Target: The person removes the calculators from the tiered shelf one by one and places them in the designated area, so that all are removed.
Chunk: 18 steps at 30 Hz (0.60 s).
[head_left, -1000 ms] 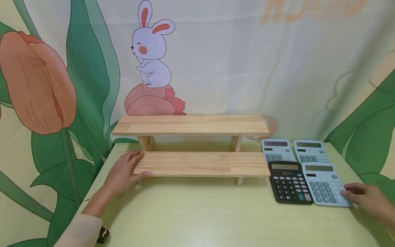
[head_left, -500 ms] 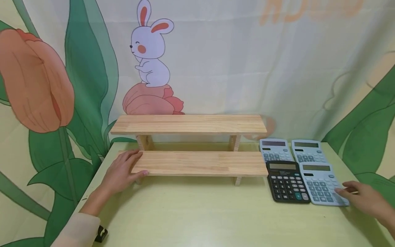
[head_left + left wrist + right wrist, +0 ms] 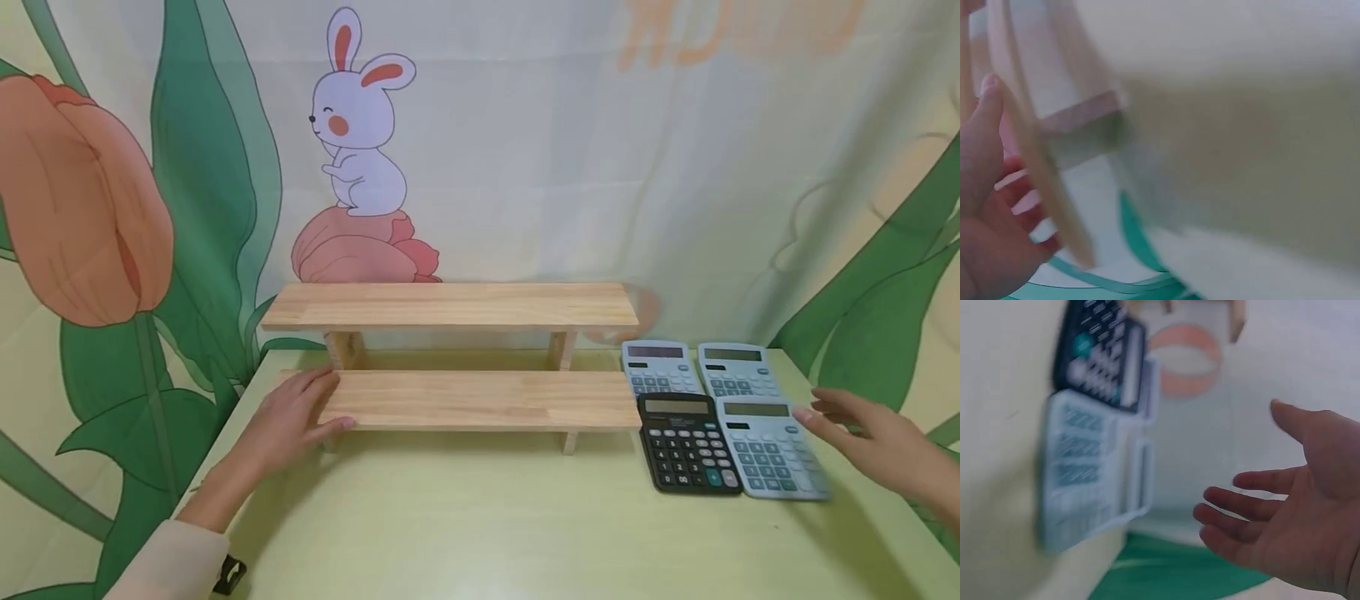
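Note:
A two-tier wooden shelf (image 3: 450, 398) stands on the table. My left hand (image 3: 288, 421) grips the left end of its lower board, thumb at the front edge; the left wrist view, blurred, has the board's edge (image 3: 1054, 187) between thumb and fingers. To the shelf's right lie a black calculator (image 3: 688, 446) and a light blue calculator (image 3: 771, 450), with two more light blue calculators behind them, one at left (image 3: 660, 367) and one at right (image 3: 738, 371). My right hand (image 3: 877, 437) hovers beside the front blue calculator, fingers extended and holding nothing. In the right wrist view that hand (image 3: 1285, 512) is apart from the calculators.
A printed curtain (image 3: 510, 167) with a rabbit and tulips hangs behind the table (image 3: 465, 525). A small black object (image 3: 230, 575) lies near the left sleeve. The shelf's upper board (image 3: 450, 305) sits higher and farther back.
My right hand has left the front blue calculator's right edge and moved up and away. My left hand keeps its place on the shelf. The head view has shifted slightly.

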Available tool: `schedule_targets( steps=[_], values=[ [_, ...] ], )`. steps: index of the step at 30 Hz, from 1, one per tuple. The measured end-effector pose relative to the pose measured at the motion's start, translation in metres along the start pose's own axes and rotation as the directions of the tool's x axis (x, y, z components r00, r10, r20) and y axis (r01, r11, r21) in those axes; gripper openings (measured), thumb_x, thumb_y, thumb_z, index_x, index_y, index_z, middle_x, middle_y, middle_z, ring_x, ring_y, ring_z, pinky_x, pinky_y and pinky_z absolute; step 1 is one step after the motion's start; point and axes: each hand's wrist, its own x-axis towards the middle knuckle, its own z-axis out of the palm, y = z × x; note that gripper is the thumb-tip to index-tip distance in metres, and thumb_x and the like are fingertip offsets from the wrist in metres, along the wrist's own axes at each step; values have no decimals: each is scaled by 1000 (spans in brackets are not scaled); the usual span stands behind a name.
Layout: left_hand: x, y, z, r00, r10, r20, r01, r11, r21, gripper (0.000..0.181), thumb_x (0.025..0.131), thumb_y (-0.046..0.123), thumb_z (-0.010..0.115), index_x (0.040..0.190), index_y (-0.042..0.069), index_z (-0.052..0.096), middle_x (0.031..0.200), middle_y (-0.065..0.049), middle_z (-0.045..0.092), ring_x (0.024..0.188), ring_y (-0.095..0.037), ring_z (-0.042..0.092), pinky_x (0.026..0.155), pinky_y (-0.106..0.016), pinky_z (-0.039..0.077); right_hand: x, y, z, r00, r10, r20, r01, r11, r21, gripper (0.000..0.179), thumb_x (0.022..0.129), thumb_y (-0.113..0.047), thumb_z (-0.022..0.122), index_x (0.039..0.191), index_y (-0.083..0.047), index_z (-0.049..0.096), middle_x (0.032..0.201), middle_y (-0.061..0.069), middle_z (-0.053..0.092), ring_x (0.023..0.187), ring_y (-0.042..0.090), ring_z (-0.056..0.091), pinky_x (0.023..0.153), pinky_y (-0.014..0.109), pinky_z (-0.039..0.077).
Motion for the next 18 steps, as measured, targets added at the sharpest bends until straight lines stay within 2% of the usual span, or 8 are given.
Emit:
schedule_targets(
  steps=[3,7,11,14,18],
  values=[
    [5,20,-20,1000,-9,-8,10,1000,11,79,100,53,71,152,-2,52,153,-25,53,141,-49,47,114,-67,36,4,-30,-9,996,-47,-70,47,999,5,80,112,-46,51,159,14,27,149,46,41,129,67,44,91,80,40],
    [20,58,-49,999,-2,-53,5,999,51,82,99,60,69,156,4,51,155,-23,52,141,-48,48,112,-68,39,10,-72,-17,983,-105,-151,106,994,0,90,107,-49,59,169,-2,14,161,41,29,139,67,32,96,84,31],
    [39,89,-75,999,12,-47,-7,996,91,91,96,69,65,163,12,42,166,-17,39,151,-44,36,119,-68,31,20,-113,-17,959,-191,-211,189,982,-28,96,103,-51,66,172,-16,9,171,30,19,148,64,23,99,87,25],
    [56,100,-82,1000,19,-12,-17,993,114,95,97,74,58,169,18,31,175,-12,22,160,-40,19,125,-67,16,29,-136,-14,937,-251,-244,244,968,-62,97,101,-53,67,173,-23,9,174,22,16,150,60,22,102,87,23],
    [74,105,-72,999,10,45,-17,989,148,99,97,81,45,172,23,17,179,-4,0,164,-35,-1,127,-66,3,47,-157,-7,912,-309,-269,279,950,-142,98,99,-60,64,172,-24,10,176,19,11,156,54,17,110,83,18]
  ],
)
